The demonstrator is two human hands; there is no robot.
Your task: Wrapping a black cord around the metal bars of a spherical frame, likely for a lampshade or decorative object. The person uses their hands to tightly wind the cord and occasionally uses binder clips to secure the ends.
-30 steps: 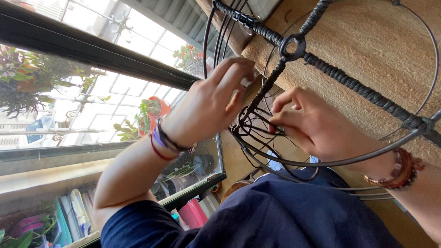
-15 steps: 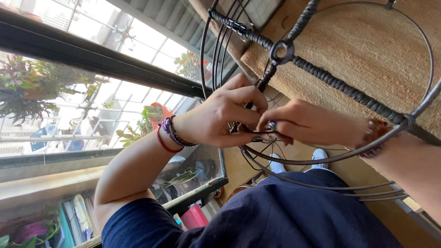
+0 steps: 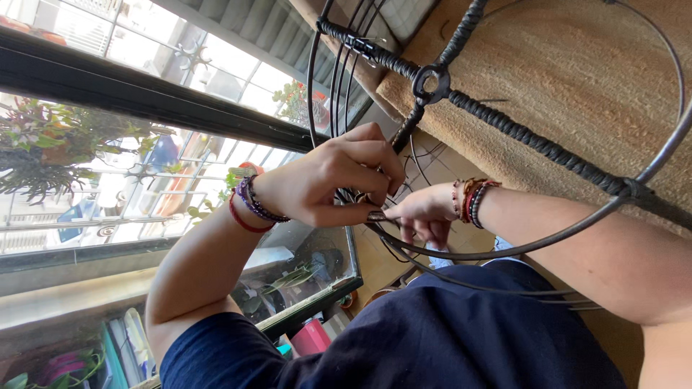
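The wire frame [image 3: 504, 137] hung tilted over the person's lap, its big hoop and cord-wrapped spokes meeting at a small ring hub [image 3: 431, 83], with more thin hoops stacked behind. Both hands worked low on the frame, where several wires crossed just under the wrapped spoke.

The left hand [image 3: 339, 184] was clenched over that crossing, fingers curled tight and knuckles up, wrist cocked back above a stack of beaded bracelets [image 3: 249, 205]. Its thumb and forefinger pinched what looked like the end of a thin wire; I could not make out exactly which strand. The right hand [image 3: 422, 212] lay close beside it, almost touching, palm down, fingers draped loosely through the wires and not plainly closed on anything. Its forearm ran out along the hoop's lower arc.

To my eye the work there was a binding or a twist at the joint. Doing it well would have wanted the pinch kept tight right at the crossing, the other hand steadying the hoop so it could not spring, and each turn laid snug against the last. A slack pull would have let the thin wires slide apart
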